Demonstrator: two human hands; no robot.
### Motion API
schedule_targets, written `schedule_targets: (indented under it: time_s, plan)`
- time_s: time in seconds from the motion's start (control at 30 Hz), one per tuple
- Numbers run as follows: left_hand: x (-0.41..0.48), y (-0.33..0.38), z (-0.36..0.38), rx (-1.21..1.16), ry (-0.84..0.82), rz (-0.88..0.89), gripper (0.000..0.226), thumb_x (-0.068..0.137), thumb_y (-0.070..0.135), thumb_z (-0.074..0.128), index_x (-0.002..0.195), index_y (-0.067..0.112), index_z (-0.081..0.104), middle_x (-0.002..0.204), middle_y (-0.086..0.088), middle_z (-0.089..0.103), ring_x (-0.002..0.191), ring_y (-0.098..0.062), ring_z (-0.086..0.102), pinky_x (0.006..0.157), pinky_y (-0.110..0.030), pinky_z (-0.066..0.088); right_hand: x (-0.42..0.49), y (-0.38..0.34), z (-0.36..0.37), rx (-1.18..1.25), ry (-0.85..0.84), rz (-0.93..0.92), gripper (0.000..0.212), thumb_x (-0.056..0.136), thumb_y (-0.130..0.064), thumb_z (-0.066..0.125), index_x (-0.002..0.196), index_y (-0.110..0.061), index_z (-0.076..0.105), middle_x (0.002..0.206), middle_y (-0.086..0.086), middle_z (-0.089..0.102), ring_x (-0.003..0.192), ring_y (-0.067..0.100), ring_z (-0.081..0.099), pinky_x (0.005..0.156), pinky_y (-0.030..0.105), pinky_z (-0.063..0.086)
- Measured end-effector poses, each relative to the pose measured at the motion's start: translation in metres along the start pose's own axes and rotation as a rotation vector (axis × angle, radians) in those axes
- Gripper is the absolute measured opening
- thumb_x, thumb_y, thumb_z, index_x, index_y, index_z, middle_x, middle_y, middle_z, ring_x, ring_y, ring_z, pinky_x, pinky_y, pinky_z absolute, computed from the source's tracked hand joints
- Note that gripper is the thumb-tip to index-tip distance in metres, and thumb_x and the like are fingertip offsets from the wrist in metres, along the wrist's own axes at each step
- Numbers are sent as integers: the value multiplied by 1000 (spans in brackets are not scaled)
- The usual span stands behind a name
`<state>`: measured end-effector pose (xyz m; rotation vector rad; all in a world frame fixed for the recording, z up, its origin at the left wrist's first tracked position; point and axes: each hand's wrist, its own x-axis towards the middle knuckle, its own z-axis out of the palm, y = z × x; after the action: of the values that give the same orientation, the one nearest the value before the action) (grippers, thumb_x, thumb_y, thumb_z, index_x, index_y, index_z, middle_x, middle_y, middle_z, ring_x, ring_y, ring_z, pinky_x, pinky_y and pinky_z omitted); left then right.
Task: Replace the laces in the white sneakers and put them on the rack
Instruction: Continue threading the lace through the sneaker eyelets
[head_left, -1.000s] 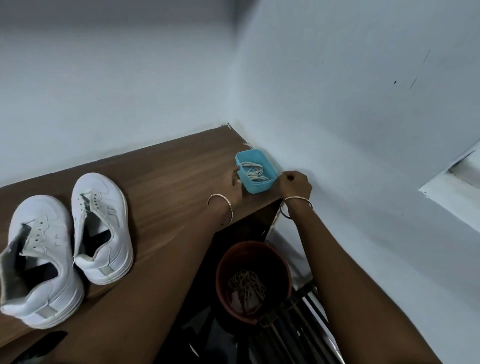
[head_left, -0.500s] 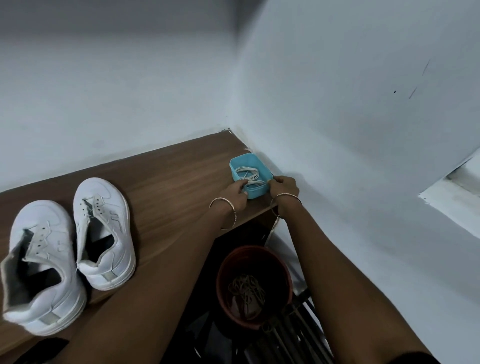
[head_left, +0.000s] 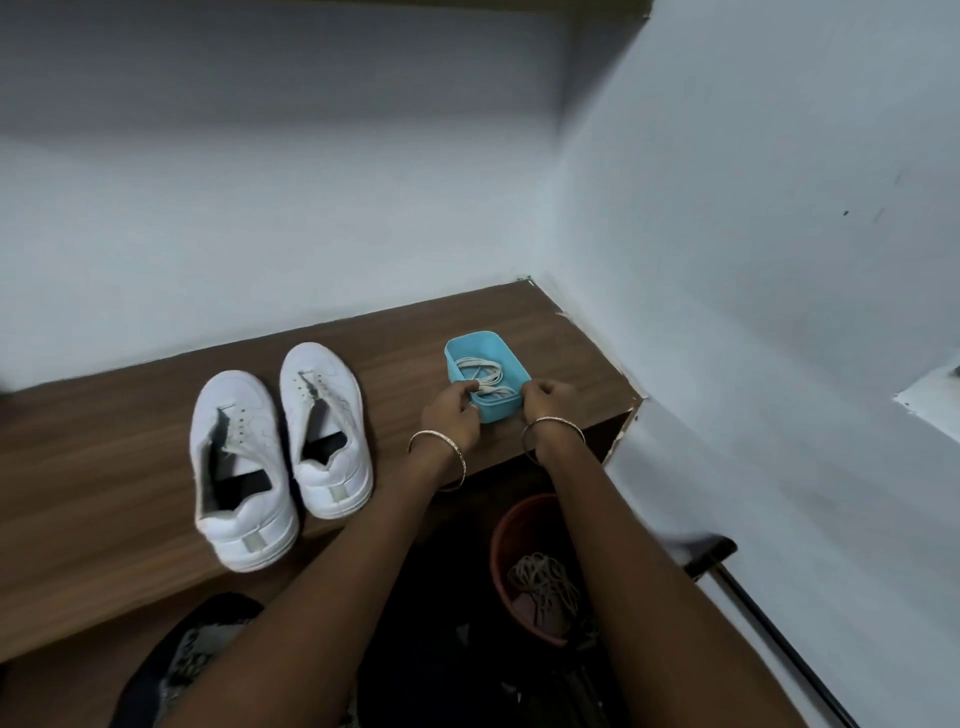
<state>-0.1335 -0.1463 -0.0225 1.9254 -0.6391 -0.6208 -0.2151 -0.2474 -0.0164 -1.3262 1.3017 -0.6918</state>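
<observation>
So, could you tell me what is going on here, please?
A person holds a blue box with both hands on a wooden top. The left hand curls over its near rim onto the white laces inside, and the right hand grips its near corner. Two white sneakers, unlaced, stand to the left. A bucket below holds tangled cords.

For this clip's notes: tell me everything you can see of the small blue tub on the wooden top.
The blue tub is a small, open, rounded-rectangle box, plastic by its look, no lid in view. It stands upright near the right end of the wooden top, close to its front edge. Coiled white laces lie inside. The left hand curls over its near-left corner, fingers reaching the laces; the right hand holds its near-right corner.
</observation>
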Motion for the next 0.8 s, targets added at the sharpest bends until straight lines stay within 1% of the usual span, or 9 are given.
schedule_targets:
  time_s: [0.1, 0.2, 0.4, 0.5, 0.57, 0.63, 0.7, 0.73, 0.8]
  plan:
    - [-10, -9, -22, -7, 33, -39, 39, 92, 5, 49, 124, 21, 64, 125, -6, 66, 115, -24, 61, 103, -33, 46, -17, 5, 19, -7, -45, 4, 31, 74, -23, 59, 97, -11, 77, 91, 8, 76, 88, 29, 72, 85, 45, 59]
    - [-19, -16, -39, 4, 60, -68, 39, 90, 5, 47, 121, 22, 64, 126, -8, 66, 114, -26, 61, 103, -38, 47, -17, 19, 37, -31, -70, 19, 41, 67, -32, 56, 98, -14, 77, 90, 5, 76, 87, 27, 72, 84, 46, 60]
    - [-35, -31, -62, 28, 113, -144, 40, 91, 6, 46, 125, 18, 63, 128, -8, 63, 116, -26, 59, 99, -32, 47, -36, 31, 61, -76, -112, 19, 35, 70, -30, 60, 96, -17, 78, 93, 5, 76, 89, 27, 72, 86, 45, 59]
    - [-38, -38, -68, -10, 94, -175, 36, 89, 6, 46, 115, 22, 65, 118, -3, 66, 108, -26, 63, 95, -33, 51, -43, 37, 66, -113, -106, 33, 29, 74, -27, 60, 96, -16, 77, 93, 6, 76, 89, 26, 71, 84, 45, 60]
    - [-37, -42, -70, -54, 87, -185, 32, 86, 6, 46, 102, 29, 63, 113, -8, 70, 100, -28, 66, 91, -40, 55, -40, 44, 69, -120, -102, 22, 32, 73, -29, 60, 97, -17, 76, 94, 5, 76, 91, 26, 71, 86, 45, 59]
    - [-38, -45, -72, -70, 78, -178, 31, 87, 5, 46, 99, 27, 63, 106, -10, 72, 94, -29, 68, 87, -41, 56, -50, 38, 67, -138, -83, 6, 34, 72, -31, 61, 100, -16, 76, 95, 5, 76, 93, 26, 70, 87, 44, 58]
    - [-42, -43, -77, -69, 79, -176, 32, 89, 7, 46, 107, 21, 67, 100, -6, 71, 89, -26, 66, 85, -38, 55, -60, 27, 61, -178, -68, -34, 30, 79, -26, 64, 104, -12, 74, 100, 4, 74, 93, 21, 67, 87, 36, 55]
    - [-43, -43, -79, -60, 85, -174, 32, 90, 9, 46, 111, 20, 68, 99, -4, 70, 90, -24, 65, 86, -36, 55, -62, 22, 58, -205, -51, -77, 28, 82, -22, 65, 107, -10, 72, 101, 4, 72, 92, 20, 65, 83, 31, 52]
    - [-42, -44, -82, -54, 107, -162, 27, 88, 17, 48, 102, 28, 69, 101, -2, 71, 95, -24, 67, 90, -37, 55, -62, 14, 54, -294, 22, -254, 26, 83, -16, 67, 108, -9, 71, 102, 6, 71, 93, 21, 63, 80, 28, 47]
